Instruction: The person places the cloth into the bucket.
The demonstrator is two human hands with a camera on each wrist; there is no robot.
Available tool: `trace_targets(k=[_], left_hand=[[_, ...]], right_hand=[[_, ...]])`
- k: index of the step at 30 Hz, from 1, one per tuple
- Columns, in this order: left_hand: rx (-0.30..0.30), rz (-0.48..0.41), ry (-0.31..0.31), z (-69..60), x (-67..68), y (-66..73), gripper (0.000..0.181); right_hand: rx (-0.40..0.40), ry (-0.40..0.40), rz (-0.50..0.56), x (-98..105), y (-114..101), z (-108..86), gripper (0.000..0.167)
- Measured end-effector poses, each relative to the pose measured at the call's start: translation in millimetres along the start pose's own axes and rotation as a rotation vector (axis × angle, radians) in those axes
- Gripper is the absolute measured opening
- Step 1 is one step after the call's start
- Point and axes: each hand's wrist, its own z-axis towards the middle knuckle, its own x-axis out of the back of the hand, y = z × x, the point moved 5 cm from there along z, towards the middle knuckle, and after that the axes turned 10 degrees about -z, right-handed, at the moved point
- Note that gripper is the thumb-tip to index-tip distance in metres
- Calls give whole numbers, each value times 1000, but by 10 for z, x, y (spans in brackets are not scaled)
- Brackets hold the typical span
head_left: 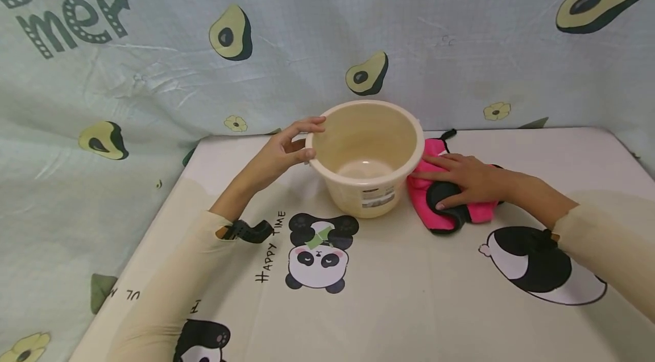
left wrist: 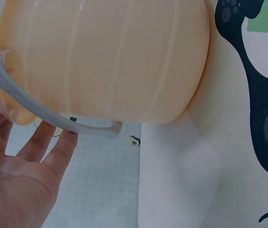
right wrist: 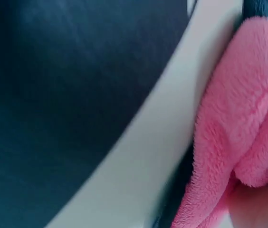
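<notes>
A cream plastic bucket (head_left: 376, 200) stands upright near the table's back edge, its inside bare. My left hand (head_left: 281, 152) grips its rim on the left side, thumb and fingers at the lip. In the left wrist view, the bucket's grey handle (left wrist: 43, 110) hangs down its side against my left fingers (left wrist: 60, 154). Right of the bucket lies a crumpled pink plush cloth (head_left: 481, 212) with black trim, a black patch and a black loop. Across it rests my right hand (head_left: 468, 180), fingers spread and fairly straight. The right wrist view shows the pink plush (right wrist: 238, 109) close up.
The table (head_left: 399, 305) has a pale cover printed with pandas and lettering. Behind it hangs a light curtain (head_left: 307, 26) with avocado prints. A black strap (head_left: 251, 231) shows at my left wrist.
</notes>
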Motion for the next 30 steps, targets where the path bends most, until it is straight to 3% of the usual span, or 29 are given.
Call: trace_targets(k=[6, 15, 21, 30], left_hand=[[-27, 7, 11, -10, 29, 3, 81], [-26, -12, 12, -15, 8, -8, 81], [-14, -44, 8, -16, -14, -23, 80], [-28, -81, 1, 2, -3, -24, 57]], right_hand=[[-10, 54, 28, 39, -54, 33, 71], [-218, 44, 85, 86, -101, -1, 67], [-275, 107, 84, 215, -122, -84, 62], [-430, 146, 25, 524, -134, -279, 64]])
